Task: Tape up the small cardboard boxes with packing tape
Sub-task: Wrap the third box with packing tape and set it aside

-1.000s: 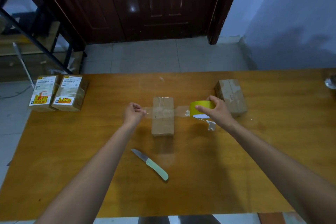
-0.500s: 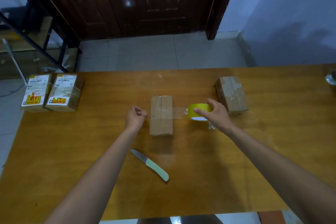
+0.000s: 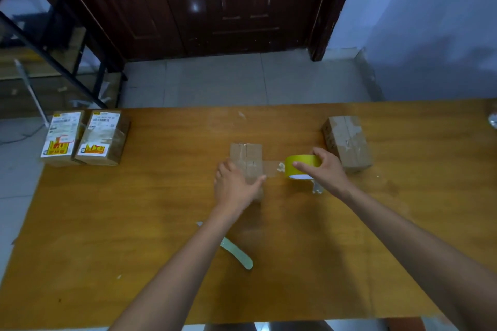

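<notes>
Though printing blurs: yellow-marked labels (image 3: pixel 59 133) on two boxes (image 3: pixel 103 138).

A knife (image 3: pixel 236 252) with a pale green handle lies on the wooden table (image 3: pixel 107 223), near its front edge, its blade partly hidden. Beyond the table a grey tiled floor (image 3: pixel 242 80) runs to a dark wooden door (image 3: pixel 215 0). A bluish wall (image 3: pixel 430 21) stands to the right. At far left, black metal shelving (image 3: pixel 53 43) rises from the floor.
</notes>
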